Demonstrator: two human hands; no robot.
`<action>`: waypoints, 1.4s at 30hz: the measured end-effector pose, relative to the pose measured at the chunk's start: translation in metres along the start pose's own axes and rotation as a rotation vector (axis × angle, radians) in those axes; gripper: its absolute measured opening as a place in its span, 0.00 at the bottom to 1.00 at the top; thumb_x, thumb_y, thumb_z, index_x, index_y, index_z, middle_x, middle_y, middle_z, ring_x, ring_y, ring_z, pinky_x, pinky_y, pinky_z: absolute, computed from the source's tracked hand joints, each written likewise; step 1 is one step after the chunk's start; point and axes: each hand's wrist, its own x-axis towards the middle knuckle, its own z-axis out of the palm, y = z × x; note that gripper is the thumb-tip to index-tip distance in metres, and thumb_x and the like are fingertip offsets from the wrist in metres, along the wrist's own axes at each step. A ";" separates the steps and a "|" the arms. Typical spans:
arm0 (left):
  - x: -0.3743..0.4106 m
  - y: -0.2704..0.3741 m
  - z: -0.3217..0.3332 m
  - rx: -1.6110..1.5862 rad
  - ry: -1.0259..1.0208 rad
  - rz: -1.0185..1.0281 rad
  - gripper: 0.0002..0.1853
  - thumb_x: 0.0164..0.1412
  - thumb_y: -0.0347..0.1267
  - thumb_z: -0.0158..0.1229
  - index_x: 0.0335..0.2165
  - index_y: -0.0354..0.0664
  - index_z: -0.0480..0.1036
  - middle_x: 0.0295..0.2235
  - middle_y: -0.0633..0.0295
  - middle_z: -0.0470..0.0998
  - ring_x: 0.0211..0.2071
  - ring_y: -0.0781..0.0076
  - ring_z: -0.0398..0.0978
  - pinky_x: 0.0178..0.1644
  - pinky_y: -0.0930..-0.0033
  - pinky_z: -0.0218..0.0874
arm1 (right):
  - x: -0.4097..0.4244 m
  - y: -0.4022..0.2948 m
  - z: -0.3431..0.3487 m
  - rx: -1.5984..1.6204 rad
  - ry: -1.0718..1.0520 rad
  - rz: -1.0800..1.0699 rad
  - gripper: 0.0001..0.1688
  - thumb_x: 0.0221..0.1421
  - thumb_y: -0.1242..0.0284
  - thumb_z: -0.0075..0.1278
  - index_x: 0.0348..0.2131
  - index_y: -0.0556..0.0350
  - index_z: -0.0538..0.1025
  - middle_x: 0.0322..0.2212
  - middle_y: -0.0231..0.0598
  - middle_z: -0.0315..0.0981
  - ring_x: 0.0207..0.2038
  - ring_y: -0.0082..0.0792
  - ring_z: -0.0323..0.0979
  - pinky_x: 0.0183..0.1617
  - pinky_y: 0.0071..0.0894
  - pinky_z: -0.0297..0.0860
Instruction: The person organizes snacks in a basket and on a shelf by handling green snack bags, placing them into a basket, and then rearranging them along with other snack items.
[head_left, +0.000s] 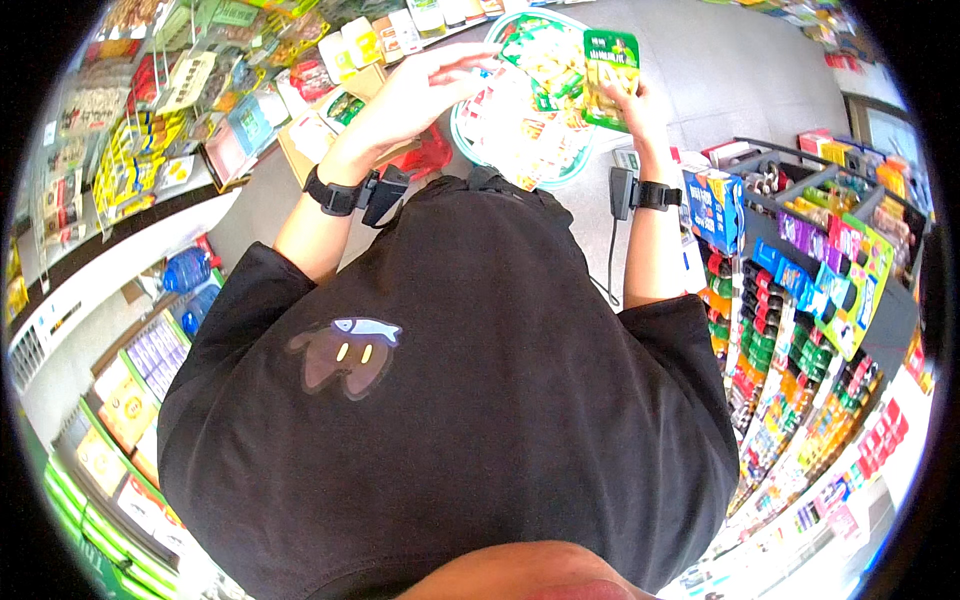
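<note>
A round light-blue basket (459, 142) stands before me, heaped with packaged snacks. Many of them are white and red packets (540, 142); green and white snack packets (551, 64) lie towards the far side. My right hand (637, 105) grips a green snack packet (612, 60) with a clear lower part, upright over the basket's right side. At the basket's left edge, my left hand (457, 71) reaches over the packets with its fingers stretched out; whether its fingertips touch a packet I cannot tell. Both wrists wear black straps with small devices.
Shelves of hanging snack bags (142, 150) rise on the left, with cardboard boxes (304, 139) beside the basket. A red plastic container (427, 154) sits near its left rim. Racks of bottles (761, 307) and a divided dark bin (814, 184) stand on the right. Grey floor lies beyond.
</note>
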 end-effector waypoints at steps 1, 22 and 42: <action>-0.004 -0.003 -0.001 0.008 0.023 -0.017 0.23 0.58 0.33 0.50 0.52 0.42 0.61 0.46 0.61 0.70 0.42 0.78 0.68 0.48 0.75 0.58 | 0.007 0.017 -0.005 -0.051 -0.006 0.031 0.22 0.45 0.72 0.57 0.41 0.63 0.70 0.34 0.39 0.73 0.34 0.25 0.72 0.39 0.23 0.68; -0.099 -0.034 0.025 0.064 0.571 -0.270 0.20 0.60 0.33 0.48 0.50 0.40 0.63 0.44 0.61 0.71 0.46 0.75 0.67 0.49 0.73 0.58 | 0.087 0.119 0.042 -0.892 -0.189 -0.262 0.31 0.42 0.68 0.56 0.47 0.56 0.67 0.40 0.50 0.69 0.42 0.47 0.69 0.46 0.38 0.65; -0.104 -0.059 0.027 0.069 0.492 -0.375 0.19 0.60 0.33 0.48 0.49 0.41 0.65 0.43 0.63 0.72 0.44 0.77 0.67 0.46 0.74 0.58 | 0.068 0.144 0.049 -1.041 -0.097 -0.316 0.23 0.41 0.77 0.48 0.40 0.39 0.68 0.49 0.34 0.61 0.52 0.41 0.58 0.53 0.51 0.52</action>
